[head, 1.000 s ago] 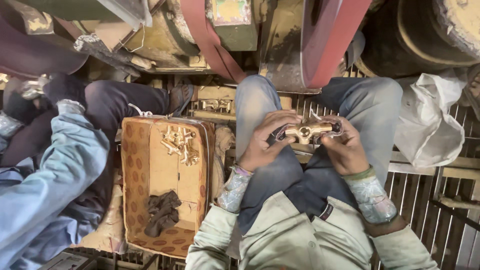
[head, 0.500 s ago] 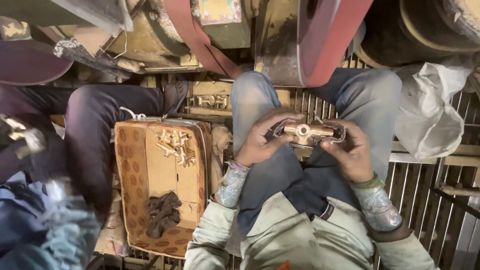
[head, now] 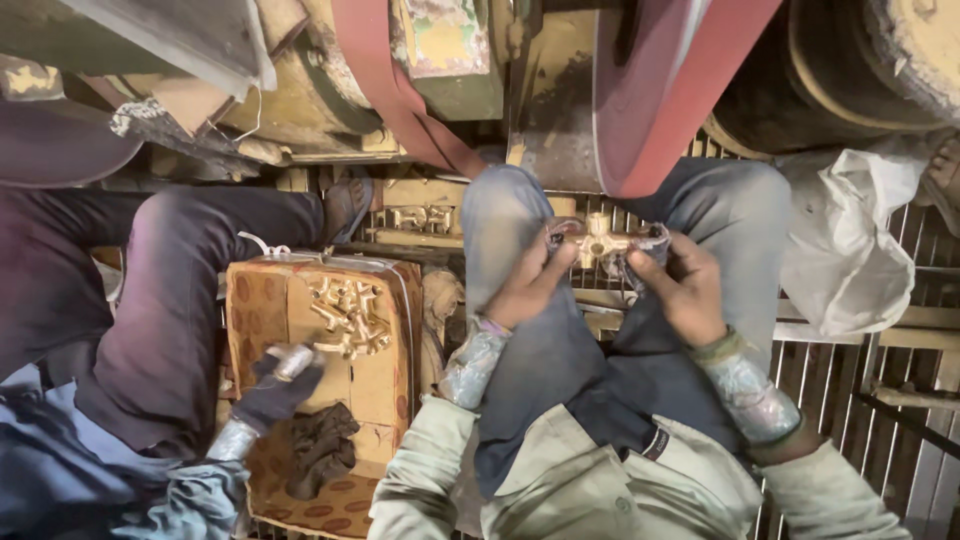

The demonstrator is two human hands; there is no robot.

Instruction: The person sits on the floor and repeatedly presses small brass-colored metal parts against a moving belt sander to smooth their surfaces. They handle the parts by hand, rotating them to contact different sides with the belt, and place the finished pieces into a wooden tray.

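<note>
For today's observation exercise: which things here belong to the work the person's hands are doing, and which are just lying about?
In hand:
- brass cross fitting, gripped at both ends
- left hand
- right hand
- red belt, just above the fitting

Lying about:
- cardboard box with loose brass fittings
- dark rag
- co-worker's gloved hand
- white bag

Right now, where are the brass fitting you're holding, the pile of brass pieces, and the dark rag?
brass fitting (head: 606,240), head view, its central cross body.
pile of brass pieces (head: 345,318), head view, middle of the heap.
dark rag (head: 322,448), head view, its crumpled middle.
</note>
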